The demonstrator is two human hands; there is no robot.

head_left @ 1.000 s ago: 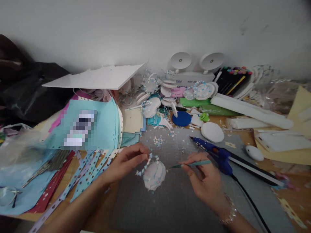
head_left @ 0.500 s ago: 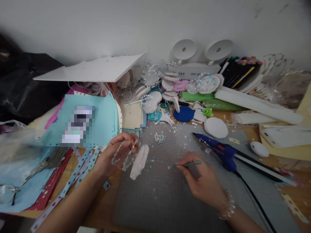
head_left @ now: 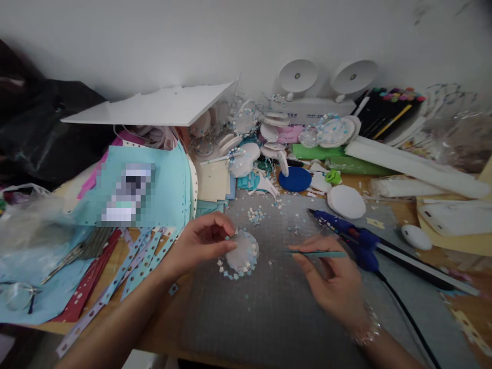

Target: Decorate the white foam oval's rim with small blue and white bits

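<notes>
Between the thumb and fingers of my left hand [head_left: 209, 241] is the edge of a round white disc [head_left: 242, 251], held over the grey cutting mat [head_left: 238, 318]. Small blue and white paper flowers ring the disc, and a looped string of them hangs past its lower left side. My right hand [head_left: 326, 271] pinches green tweezers [head_left: 319, 253], whose tips point left toward the disc without touching it. Whether the tips grip anything is too small to tell. A pile of tiny paper flowers [head_left: 255, 215] lies on the mat beyond the disc.
A blue glue gun [head_left: 346, 230] and its cord lie right of my right hand. Beyond it are a plain white disc [head_left: 346, 201] and a blue lid [head_left: 294, 179]. Punched paper strips [head_left: 142, 261] and a phone [head_left: 128, 192] on blue paper are at the left.
My left hand has turned the disc from nearly edge-on to face up and moved it right. My right hand has shifted slightly right, and the tweezers now show more of their length.
</notes>
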